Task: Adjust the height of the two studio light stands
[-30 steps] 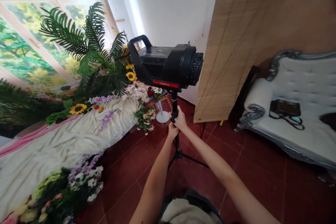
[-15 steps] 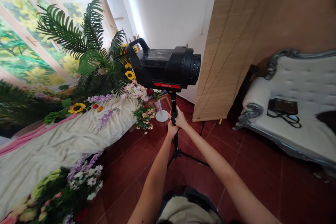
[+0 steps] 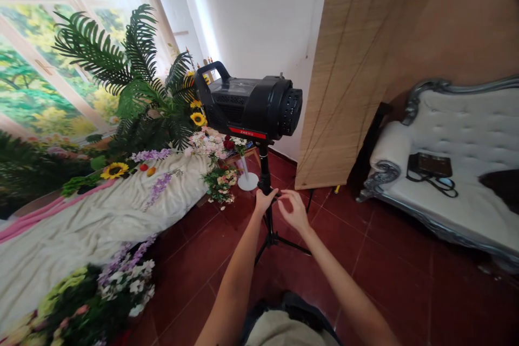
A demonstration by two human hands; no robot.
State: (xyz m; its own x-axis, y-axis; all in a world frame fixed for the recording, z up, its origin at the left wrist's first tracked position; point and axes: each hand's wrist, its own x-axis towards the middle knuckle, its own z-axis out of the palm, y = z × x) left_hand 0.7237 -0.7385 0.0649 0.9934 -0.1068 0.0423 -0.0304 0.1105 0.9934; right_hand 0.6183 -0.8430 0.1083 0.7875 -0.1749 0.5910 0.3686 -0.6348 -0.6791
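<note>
A black studio light point(image 3: 251, 102) with a red ZHEYU label is mounted on top of a black light stand point(image 3: 264, 165). My left hand point(image 3: 263, 201) is wrapped round the stand's pole just below a dark collar. To the right of the pole is my right hand point(image 3: 295, 212), its thumb and fingers curled together in a pinch at the collar's side, where a small dark knob seems to be. The fingertips partly cover that knob. Below my hands the stand's legs spread over the red tiled floor point(image 3: 324, 259).
A bamboo blind point(image 3: 336, 92) hangs right of the light. Further right stands a white tufted sofa point(image 3: 458, 113) with a brown bag point(image 3: 433, 166). At left, cream cloth point(image 3: 121, 211), sunflowers, bouquets and palm leaves point(image 3: 101, 48) reach close to the stand. A white round base point(image 3: 248, 181) stands behind it.
My right hand has come off the pole and moved right and down to the collar's side. My left hand stays on the pole. The light now appears slightly lower and further left.
</note>
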